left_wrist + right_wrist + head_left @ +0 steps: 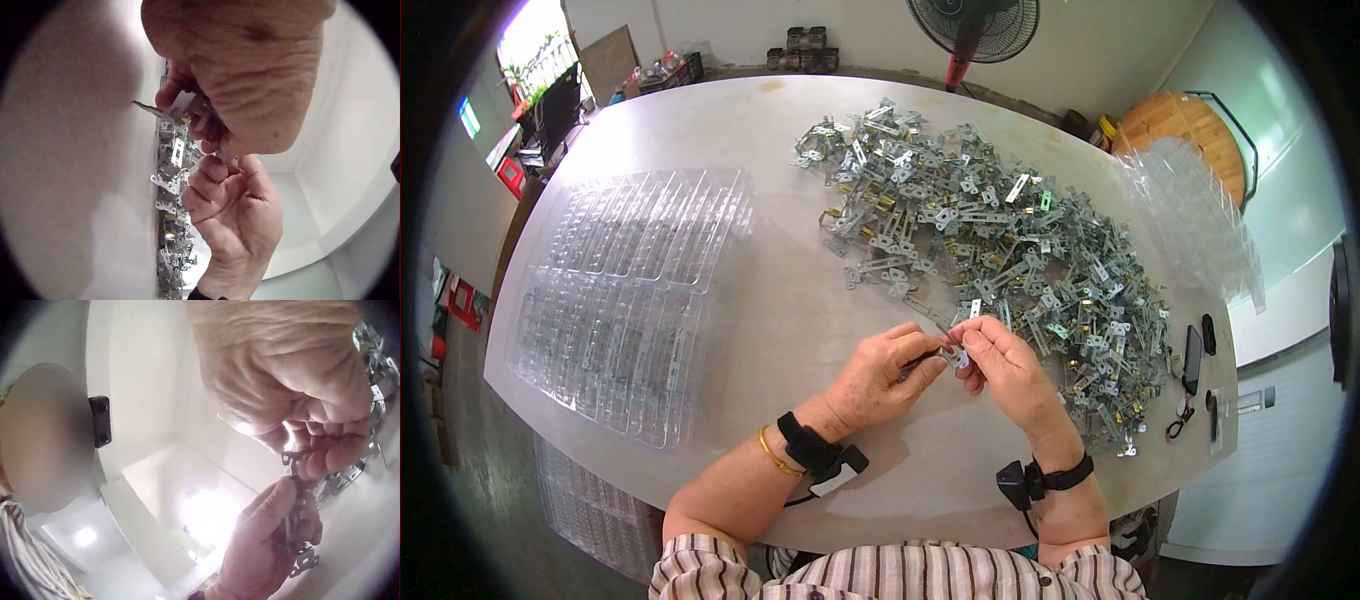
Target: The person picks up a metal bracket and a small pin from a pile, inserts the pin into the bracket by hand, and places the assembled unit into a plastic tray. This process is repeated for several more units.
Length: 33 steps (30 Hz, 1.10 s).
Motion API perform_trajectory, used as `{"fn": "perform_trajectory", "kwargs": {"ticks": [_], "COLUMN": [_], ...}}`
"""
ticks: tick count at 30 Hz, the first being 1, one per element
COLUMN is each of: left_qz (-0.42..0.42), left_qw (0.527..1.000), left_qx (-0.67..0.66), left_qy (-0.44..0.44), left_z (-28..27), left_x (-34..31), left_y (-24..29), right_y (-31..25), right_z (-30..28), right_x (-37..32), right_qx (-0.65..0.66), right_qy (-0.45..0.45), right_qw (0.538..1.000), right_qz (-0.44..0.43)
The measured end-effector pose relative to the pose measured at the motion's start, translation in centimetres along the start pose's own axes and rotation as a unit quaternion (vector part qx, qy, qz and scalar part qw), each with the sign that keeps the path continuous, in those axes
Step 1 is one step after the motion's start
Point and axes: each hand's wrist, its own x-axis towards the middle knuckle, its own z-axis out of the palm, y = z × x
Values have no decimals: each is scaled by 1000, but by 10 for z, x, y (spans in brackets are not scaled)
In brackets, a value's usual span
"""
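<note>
Both hands meet over the table, just in front of a heap of metal brackets [990,230]. The left hand [890,372] curls its fingers round metal pieces [304,561], whose ends stick out beyond the fingers in the right wrist view. Fingers and thumb of the right hand [1008,372] pinch the end of a small metal piece [961,357] beside the left fingertips. In the left wrist view a flat metal end [150,109] pokes out from under the left hand [244,75]. How the held pieces fit together is hidden by the fingers.
Clear plastic trays [615,300] lie on the left of the table [780,290], and more clear plastic [1195,215] at the right. A phone [1193,360] and small scissors [1180,422] are near the right edge. A fan [975,30] stands behind.
</note>
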Motion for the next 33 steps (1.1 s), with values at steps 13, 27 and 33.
{"fn": "perform_trajectory", "kwargs": {"ticks": [13, 27, 33], "left_qz": [-25, 14, 48], "left_qw": [1000, 997, 998], "left_qx": [-9, 46, -1], "left_qy": [-15, 65, 46], "left_z": [3, 4, 0], "left_x": [0, 3, 4], "left_y": [7, 11, 5], "right_y": [11, 6, 7], "right_z": [7, 16, 9], "right_x": [1, 0, 2], "right_qx": [-170, -78, -58], "right_qy": [62, 96, 107], "right_qw": [973, 981, 982], "right_qz": [-140, -146, -142]}}
